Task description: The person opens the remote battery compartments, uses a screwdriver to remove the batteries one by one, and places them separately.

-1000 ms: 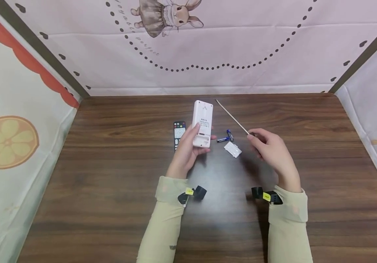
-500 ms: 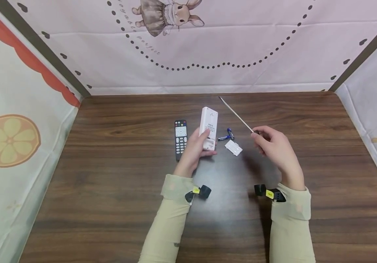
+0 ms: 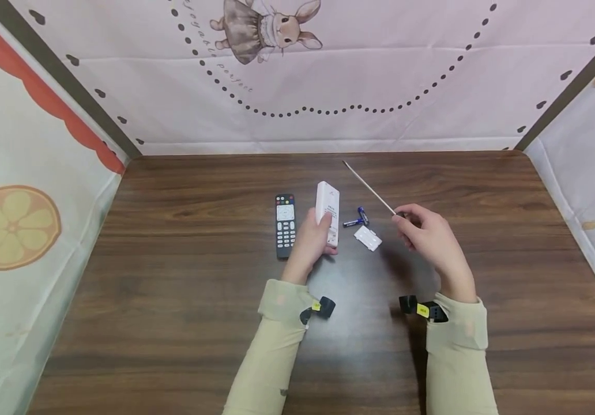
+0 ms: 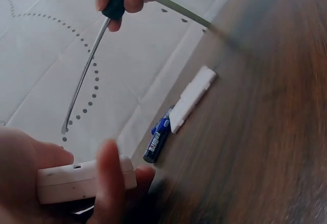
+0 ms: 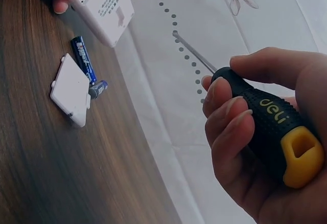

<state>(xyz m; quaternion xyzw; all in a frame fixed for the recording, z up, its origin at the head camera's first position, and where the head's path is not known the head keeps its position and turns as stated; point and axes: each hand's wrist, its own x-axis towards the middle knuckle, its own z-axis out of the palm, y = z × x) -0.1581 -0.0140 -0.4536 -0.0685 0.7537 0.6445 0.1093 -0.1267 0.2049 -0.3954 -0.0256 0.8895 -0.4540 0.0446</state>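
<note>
My left hand grips a white remote control, thumb on its back, printed text facing up. Its battery compartment is uncovered, as the right wrist view shows best. In my right hand is a screwdriver with a black and yellow handle, fingers curled round it. The thin metal shaft points up and left, its tip apart from the remote. Between the hands, two blue batteries lie on the table beside a white battery cover.
A dark remote control with white buttons lies just left of my left hand. Behind the brown wooden table hangs a pale printed cloth, and more cloth covers the sides.
The left hand has brought the white remote slightly right and nearer to me, tilting it and uncovering more of the dark remote. The right hand holds the screwdriver almost in place.
</note>
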